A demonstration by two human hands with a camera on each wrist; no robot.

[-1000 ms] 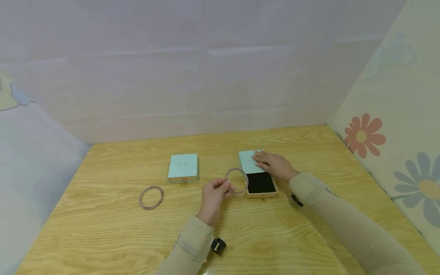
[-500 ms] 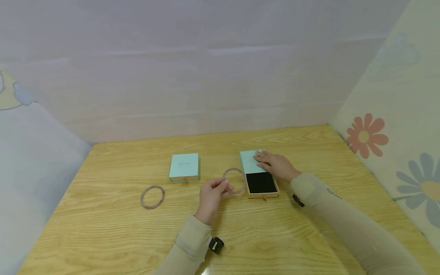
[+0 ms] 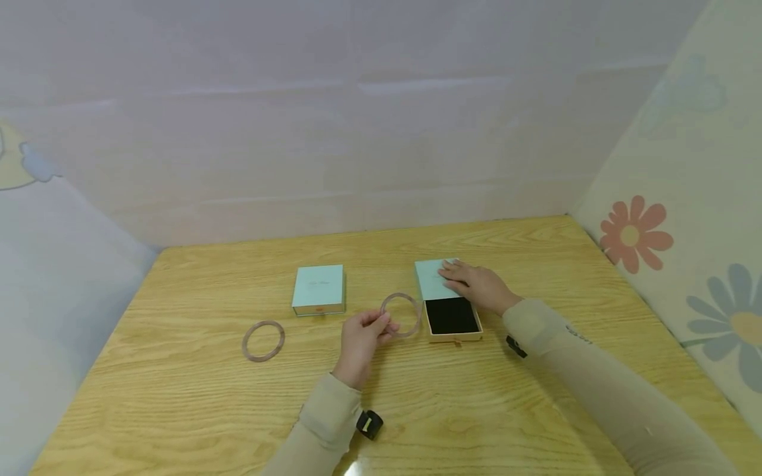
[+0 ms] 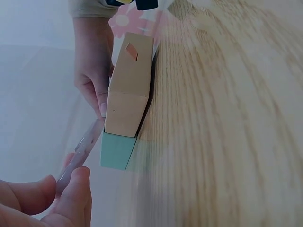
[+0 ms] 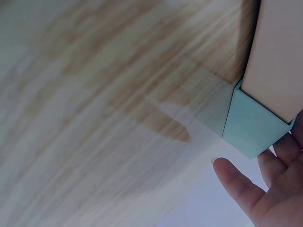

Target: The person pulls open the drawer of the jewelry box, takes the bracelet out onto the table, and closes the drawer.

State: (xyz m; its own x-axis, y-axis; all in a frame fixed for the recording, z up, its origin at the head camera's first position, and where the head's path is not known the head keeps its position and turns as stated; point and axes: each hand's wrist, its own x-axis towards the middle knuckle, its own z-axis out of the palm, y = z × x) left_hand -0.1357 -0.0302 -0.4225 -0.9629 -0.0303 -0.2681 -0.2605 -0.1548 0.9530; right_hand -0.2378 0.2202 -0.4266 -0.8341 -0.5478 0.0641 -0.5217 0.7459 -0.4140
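My left hand [image 3: 362, 340] pinches a translucent pinkish-grey bangle [image 3: 419, 316] between thumb and fingers, raised just left of an opened drawer box. In the left wrist view the bangle [image 4: 81, 153] shows edge-on between the fingertips. The box has a pale blue sleeve [image 3: 430, 279] and a cream drawer [image 3: 455, 338] pulled out toward me, with black padding [image 3: 452, 316] inside. Over the sleeve's top lies my right hand [image 3: 479, 288], its fingers spread flat. The right wrist view has the thumb held away from the sleeve's side [image 5: 255, 123].
A second pale blue box [image 3: 319, 285], its drawer pushed in, stands to the left on the wooden table [image 3: 196, 410]. Nearer me lies another bangle [image 3: 245, 347], flat on the wood. A pale wall [image 3: 357, 132] rises behind the table's far edge.
My left hand has drawn the bangle slightly left, from overlapping the drawer's edge to beside it. The right hand stays on the sleeve.
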